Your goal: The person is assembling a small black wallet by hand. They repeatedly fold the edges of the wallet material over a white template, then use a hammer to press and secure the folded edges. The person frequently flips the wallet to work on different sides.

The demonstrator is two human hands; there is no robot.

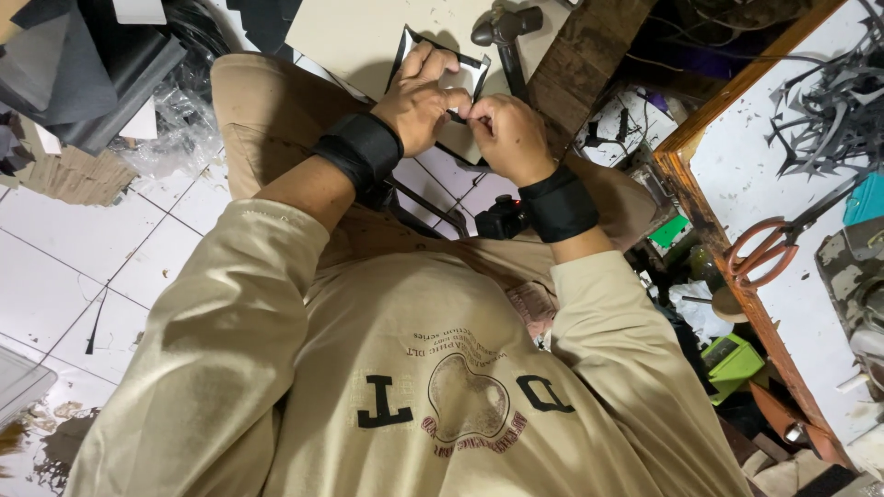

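Note:
My left hand [419, 97] and my right hand [506, 136] meet over my lap, both pinching a flat pale piece with a black border [471, 74]. The fingertips of both hands press together at the piece's edge, and the left thumb and fingers cover its middle. It lies over a beige board [359, 37] resting on my knees. Each wrist wears a black band. The lower part of the piece is hidden behind my right hand.
A hammer [505, 28] lies just beyond the hands. A wooden-edged white worktable [737, 166] on the right carries orange-handled scissors [764, 247] and black offcuts [829, 101]. Dark material sheets [83, 64] pile up at the upper left on a white tiled floor [101, 276].

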